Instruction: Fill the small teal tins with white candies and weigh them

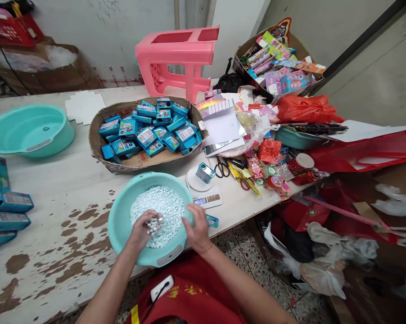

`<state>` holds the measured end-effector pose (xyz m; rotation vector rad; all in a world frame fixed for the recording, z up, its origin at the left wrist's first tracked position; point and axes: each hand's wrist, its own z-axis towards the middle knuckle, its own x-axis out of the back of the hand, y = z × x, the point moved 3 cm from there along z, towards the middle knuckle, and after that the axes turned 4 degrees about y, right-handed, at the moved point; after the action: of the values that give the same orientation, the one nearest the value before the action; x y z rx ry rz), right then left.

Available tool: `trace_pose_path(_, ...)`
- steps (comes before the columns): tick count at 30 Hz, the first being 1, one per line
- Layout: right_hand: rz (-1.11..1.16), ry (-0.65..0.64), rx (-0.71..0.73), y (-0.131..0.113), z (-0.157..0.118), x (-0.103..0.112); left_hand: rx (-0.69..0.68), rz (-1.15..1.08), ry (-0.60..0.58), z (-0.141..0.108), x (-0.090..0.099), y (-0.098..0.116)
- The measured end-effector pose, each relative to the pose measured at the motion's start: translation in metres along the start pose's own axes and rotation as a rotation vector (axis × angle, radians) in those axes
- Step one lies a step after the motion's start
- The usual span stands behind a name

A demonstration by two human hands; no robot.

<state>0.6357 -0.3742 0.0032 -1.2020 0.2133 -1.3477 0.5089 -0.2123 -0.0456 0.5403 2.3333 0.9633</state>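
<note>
A turquoise basin [117, 216] holds a heap of small white candies [167, 204]. Inside it, my left hand [145, 228] is cupped round several candies, some showing at its fingertips. My right hand [198, 228] is at the basin's right rim, fingers apart and slightly bent, with nothing seen in it; whether it touches the rim I cannot tell. Just beyond, a small blue box [205, 173] stands on the round plate of a white digital scale [208, 200]. Another blue packet [212, 221] lies beside my right hand, partly hidden by it.
Behind the basin is a cardboard tray [132, 165] full of blue boxes. A second turquoise basin [30, 130] and stacked blue boxes [9, 211] stand at left. To the right lie scissors [222, 168] and mixed clutter. A pink stool [179, 54] rests at the back.
</note>
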Motion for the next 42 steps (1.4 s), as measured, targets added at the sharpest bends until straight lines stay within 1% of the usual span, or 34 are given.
trace_pose_path(2, -0.025, 0.170, -0.107, 0.020, 0.027, 0.024, 0.026, -0.175, 0.042, 0.001, -0.005, 0.005)
trace_pose_path(3, -0.053, 0.234, -0.157, 0.033, 0.042, 0.034, 0.024, -0.210, 0.063, 0.002, -0.008, 0.006)
trace_pose_path(5, -0.103, 0.297, -0.222, 0.061, 0.069, 0.047, -0.002, -0.192, 0.088, 0.005, -0.015, 0.007)
trace_pose_path(6, -0.116, 0.297, -0.241, 0.075, 0.081, 0.048, -0.026, -0.130, 0.096, 0.006, -0.017, 0.007)
trace_pose_path(8, -0.137, 0.258, -0.264, 0.101, 0.101, 0.043, -0.097, 0.110, 0.097, 0.008, -0.019, 0.004)
trace_pose_path(10, -0.137, 0.166, -0.287, 0.121, 0.116, 0.028, -0.188, 0.405, 0.102, 0.011, -0.018, -0.001)
trace_pose_path(11, -0.122, 0.112, -0.309, 0.129, 0.121, 0.021, -0.221, 0.504, 0.125, 0.013, -0.016, -0.004)
trace_pose_path(12, -0.098, 0.064, -0.339, 0.134, 0.126, 0.014, -0.229, 0.529, 0.177, 0.016, -0.012, -0.007)
trace_pose_path(13, -0.072, 0.029, -0.371, 0.135, 0.129, 0.009, -0.211, 0.490, 0.247, 0.019, -0.007, -0.009)
trace_pose_path(15, -0.031, 0.019, -0.413, 0.128, 0.133, 0.009, -0.131, 0.315, 0.380, 0.023, 0.002, -0.009)
trace_pose_path(16, -0.017, 0.035, -0.408, 0.119, 0.133, 0.013, -0.079, 0.212, 0.413, 0.024, 0.003, -0.007)
trace_pose_path(17, -0.004, 0.044, -0.381, 0.105, 0.132, 0.018, -0.034, 0.117, 0.416, 0.023, 0.002, -0.001)
trace_pose_path(18, 0.012, 0.040, -0.337, 0.089, 0.129, 0.024, -0.003, 0.033, 0.390, 0.020, -0.003, 0.008)
trace_pose_path(20, 0.040, -0.035, -0.229, 0.052, 0.120, 0.032, 0.011, -0.139, 0.301, 0.009, -0.021, 0.034)
trace_pose_path(22, 0.044, -0.167, -0.130, 0.016, 0.105, 0.030, -0.071, -0.270, 0.220, -0.006, -0.045, 0.067)
trace_pose_path(24, 0.027, -0.303, -0.062, -0.010, 0.089, 0.019, -0.228, -0.324, 0.182, -0.019, -0.069, 0.096)
trace_pose_path(26, 0.007, -0.401, -0.028, -0.026, 0.074, 0.003, -0.387, -0.305, 0.189, -0.026, -0.085, 0.111)
trace_pose_path(28, -0.006, -0.452, -0.015, -0.034, 0.062, -0.013, -0.489, -0.231, 0.222, -0.026, -0.091, 0.111)
trace_pose_path(30, -0.017, -0.466, -0.009, -0.038, 0.056, -0.025, -0.533, -0.166, 0.274, -0.023, -0.088, 0.103)
trace_pose_path(33, -0.041, -0.463, -0.006, -0.041, 0.052, -0.033, -0.536, -0.171, 0.322, -0.019, -0.077, 0.091)
trace_pose_path(36, -0.048, -0.468, -0.021, -0.043, 0.051, -0.036, -0.507, -0.210, 0.288, -0.020, -0.068, 0.091)
trace_pose_path(38, -0.036, -0.472, -0.030, -0.045, 0.051, -0.037, -0.540, -0.180, 0.257, -0.026, -0.059, 0.099)
trace_pose_path(39, -0.025, -0.472, -0.032, -0.047, 0.052, -0.037, -0.576, -0.117, 0.238, -0.029, -0.054, 0.104)
trace_pose_path(40, -0.012, -0.470, -0.032, -0.048, 0.052, -0.037, -0.610, -0.004, 0.202, -0.034, -0.048, 0.109)
trace_pose_path(41, 0.004, -0.465, -0.031, -0.050, 0.053, -0.037, -0.629, 0.158, 0.138, -0.037, -0.043, 0.112)
trace_pose_path(42, 0.021, -0.456, -0.030, -0.052, 0.053, -0.038, -0.626, 0.352, 0.051, -0.041, -0.038, 0.113)
